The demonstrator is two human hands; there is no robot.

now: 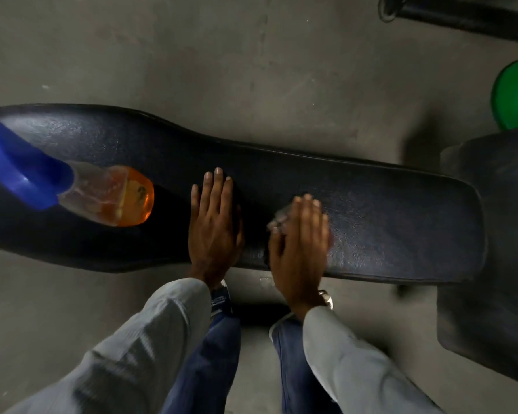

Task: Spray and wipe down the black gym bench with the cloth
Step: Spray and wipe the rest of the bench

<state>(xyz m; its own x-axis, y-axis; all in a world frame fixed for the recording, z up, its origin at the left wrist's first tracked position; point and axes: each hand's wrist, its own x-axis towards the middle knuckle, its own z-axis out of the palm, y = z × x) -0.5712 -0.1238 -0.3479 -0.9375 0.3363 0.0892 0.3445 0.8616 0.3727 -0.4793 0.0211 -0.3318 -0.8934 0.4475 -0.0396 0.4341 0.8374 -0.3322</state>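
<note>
The black gym bench (386, 210) runs left to right across the view. My left hand (214, 225) lies flat on its pad near the middle, fingers apart, holding nothing. Just to its right, my right hand (301, 243) presses flat on a pale cloth (280, 218), most of which is hidden under the palm; only a crumpled edge shows by the fingers. A spray bottle (108, 195) with orange liquid and a blue trigger head stands on the left part of the bench, apart from both hands.
Grey concrete floor (222, 55) surrounds the bench. A second black pad (491, 234) adjoins the bench at the right. A green weight plate (515, 94) lies at the right edge, and dark equipment (461, 13) sits at the top right. My legs and shoes are below the bench.
</note>
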